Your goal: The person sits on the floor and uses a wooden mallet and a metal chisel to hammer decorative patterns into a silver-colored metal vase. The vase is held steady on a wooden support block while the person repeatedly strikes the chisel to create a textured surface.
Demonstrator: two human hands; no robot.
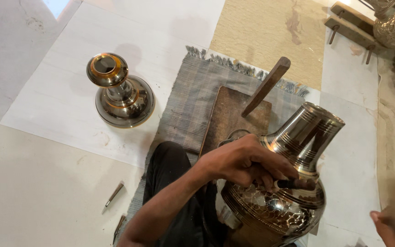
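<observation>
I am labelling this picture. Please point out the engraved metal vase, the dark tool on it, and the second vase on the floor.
engraved metal vase [305,132], head view, on its neck.
dark tool [293,184], head view, on its shaft.
second vase [120,91], head view, on its neck.

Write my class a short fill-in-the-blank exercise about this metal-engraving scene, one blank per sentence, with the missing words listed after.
1. The left hand presses a dark tool against the large engraved metal ____.
2. A smaller plain vase stands upright on the floor, to the ____ of the woven mat in the picture.
3. A wooden stick leans above the brown ____ that lies on the mat.
4. Two thin metal tools lie on the ____ near the person's knee.

Missing words: vase; left; board; floor
</observation>
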